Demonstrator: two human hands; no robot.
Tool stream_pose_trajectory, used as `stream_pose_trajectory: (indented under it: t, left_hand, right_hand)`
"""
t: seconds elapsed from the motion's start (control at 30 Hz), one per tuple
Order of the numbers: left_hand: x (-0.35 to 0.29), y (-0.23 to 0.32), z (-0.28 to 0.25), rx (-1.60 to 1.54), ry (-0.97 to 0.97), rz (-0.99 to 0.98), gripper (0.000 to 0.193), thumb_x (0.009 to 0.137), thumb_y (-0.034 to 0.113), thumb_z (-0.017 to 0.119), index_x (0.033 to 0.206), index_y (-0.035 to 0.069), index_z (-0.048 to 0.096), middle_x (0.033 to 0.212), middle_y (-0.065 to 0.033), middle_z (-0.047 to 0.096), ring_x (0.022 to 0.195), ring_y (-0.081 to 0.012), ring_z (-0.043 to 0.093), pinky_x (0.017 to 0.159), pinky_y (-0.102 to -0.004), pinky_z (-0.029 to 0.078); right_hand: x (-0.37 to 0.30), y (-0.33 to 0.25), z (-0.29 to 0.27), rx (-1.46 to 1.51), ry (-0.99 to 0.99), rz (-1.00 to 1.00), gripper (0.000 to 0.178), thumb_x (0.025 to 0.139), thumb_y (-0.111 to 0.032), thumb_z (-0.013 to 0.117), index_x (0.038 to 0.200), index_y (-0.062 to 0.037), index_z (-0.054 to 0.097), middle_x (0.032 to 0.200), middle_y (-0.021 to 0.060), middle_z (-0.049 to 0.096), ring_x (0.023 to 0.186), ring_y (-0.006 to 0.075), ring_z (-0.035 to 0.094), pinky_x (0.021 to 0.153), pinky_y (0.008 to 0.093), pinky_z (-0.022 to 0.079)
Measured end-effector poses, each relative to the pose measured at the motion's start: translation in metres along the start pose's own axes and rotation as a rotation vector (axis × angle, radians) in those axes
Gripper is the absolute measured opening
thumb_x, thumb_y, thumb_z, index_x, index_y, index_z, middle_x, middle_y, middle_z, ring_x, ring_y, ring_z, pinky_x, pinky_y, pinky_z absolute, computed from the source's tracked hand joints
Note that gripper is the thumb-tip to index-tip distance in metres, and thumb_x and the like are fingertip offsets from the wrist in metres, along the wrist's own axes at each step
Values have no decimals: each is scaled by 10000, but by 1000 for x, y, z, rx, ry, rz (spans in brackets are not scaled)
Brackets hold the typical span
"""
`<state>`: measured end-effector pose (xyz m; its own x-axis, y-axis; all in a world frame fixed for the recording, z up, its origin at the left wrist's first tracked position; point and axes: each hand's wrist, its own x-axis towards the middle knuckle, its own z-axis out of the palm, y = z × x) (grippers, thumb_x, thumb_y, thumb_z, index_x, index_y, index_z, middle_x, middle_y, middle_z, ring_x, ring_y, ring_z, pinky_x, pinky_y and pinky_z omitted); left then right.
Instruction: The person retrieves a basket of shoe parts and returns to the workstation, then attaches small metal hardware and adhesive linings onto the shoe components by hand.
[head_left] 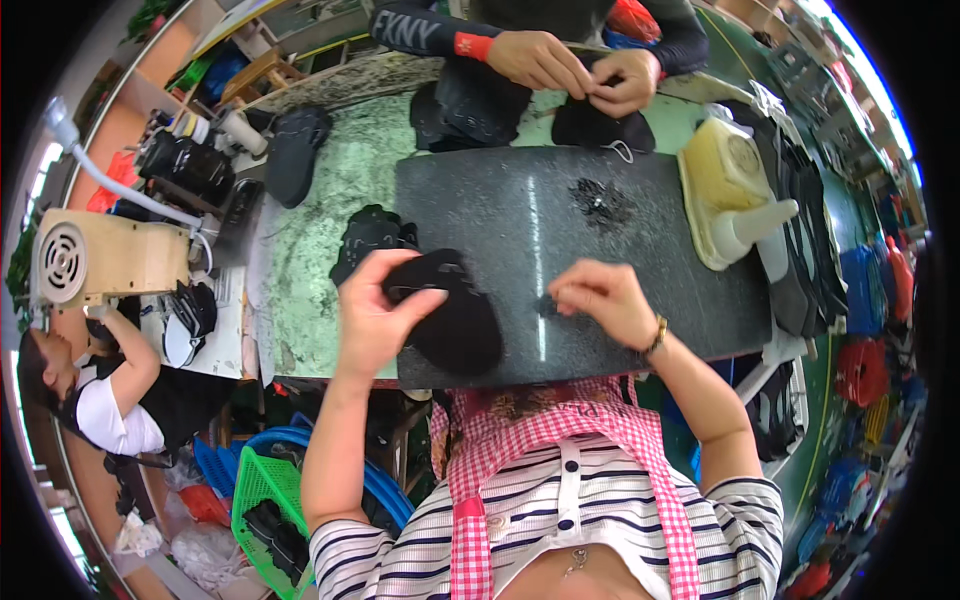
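We hold the black fabric piece over the dark board in our left hand, best kept flat and steady, while our right hand pinches narrowly, apparently on a small dark scrap.

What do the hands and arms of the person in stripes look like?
The left hand and right hand wear no gloves, and the forearms are bare. The short sleeves are white with dark stripes. A dark and gold-coloured bracelet circles the right wrist.
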<state>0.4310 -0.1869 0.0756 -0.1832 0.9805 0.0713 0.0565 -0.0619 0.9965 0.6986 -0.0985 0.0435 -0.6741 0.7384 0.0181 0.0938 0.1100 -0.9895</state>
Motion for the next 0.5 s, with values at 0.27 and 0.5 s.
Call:
stream_pose_trajectory:
  t: [0.27, 0.5]
  left_hand:
    - [-16, -27, 78, 820, 205, 566, 379, 701, 133, 746, 1034, 34, 595, 920, -102, 622, 867, -244, 602, 748, -324, 471]
    - [-34, -34, 88, -307, -86, -210, 41, 840, 13, 616, 865, -16, 631, 809, -30, 632, 755, -69, 579, 696, -181, 462]
  right_hand:
    - [-6, -4, 12, 498, 101, 251, 171, 873, -55, 577, 1019, 33, 571, 886, 91, 650, 809, 144, 645, 692, 240, 528]
    - [-28, 2, 31, 606, 44, 190, 175, 855, -106, 626, 971, 22, 600, 832, 22, 619, 744, 79, 584, 675, 217, 491]
